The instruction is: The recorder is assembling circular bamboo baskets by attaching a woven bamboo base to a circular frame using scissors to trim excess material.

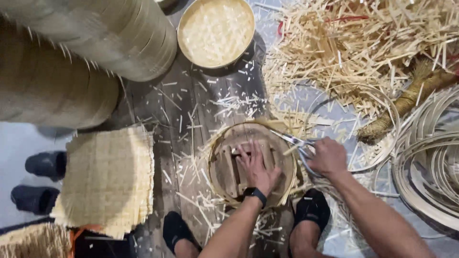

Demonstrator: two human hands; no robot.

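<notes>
My left hand (256, 167) lies flat, fingers spread, on the wooden slats inside a round bamboo steamer frame (224, 143) that rests on the dark plank floor. My right hand (328, 156) grips the handles of metal scissors (292, 139), whose blades reach over the frame's right rim among protruding bamboo strips. A black watch sits on my left wrist. My two feet in black socks are below the frame.
A stack of woven bamboo mats (109, 179) lies at left. Tall stacks of round frames (95, 38) fill the top left. A round basket of cut bits (216, 31) stands at top. Loose bamboo strips (363, 43) and coiled hoops (430, 172) lie at right. Dark slippers (43, 181) sit at far left.
</notes>
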